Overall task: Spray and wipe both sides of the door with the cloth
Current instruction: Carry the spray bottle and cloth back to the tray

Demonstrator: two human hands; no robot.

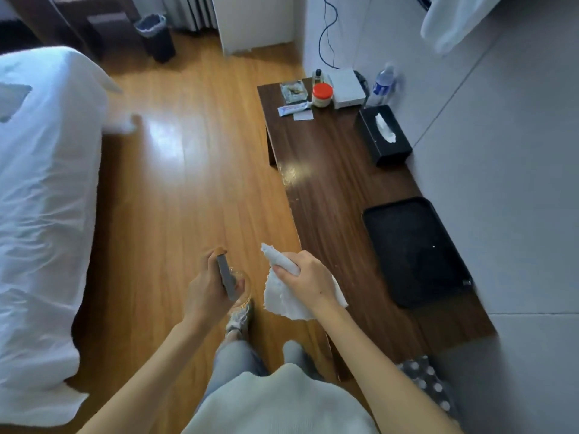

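My left hand [205, 288] grips a small clear spray bottle [230, 281] with a grey top, held low over the wooden floor. My right hand [308, 278] holds a crumpled white cloth [282, 292], part of it bunched above my fist and the rest hanging below. Both hands are side by side in front of my body, beside the near end of a dark wooden bench. A white panel [253, 20] stands at the far end of the room; I cannot tell if it is the door.
A dark wooden bench [332, 189] runs along the grey wall on the right, carrying a black tray [413, 249], a black tissue box [383, 136], a red-lidded jar [322, 94] and a water bottle [383, 84]. A white bed [40, 198] fills the left. A bin [156, 36] stands far back.
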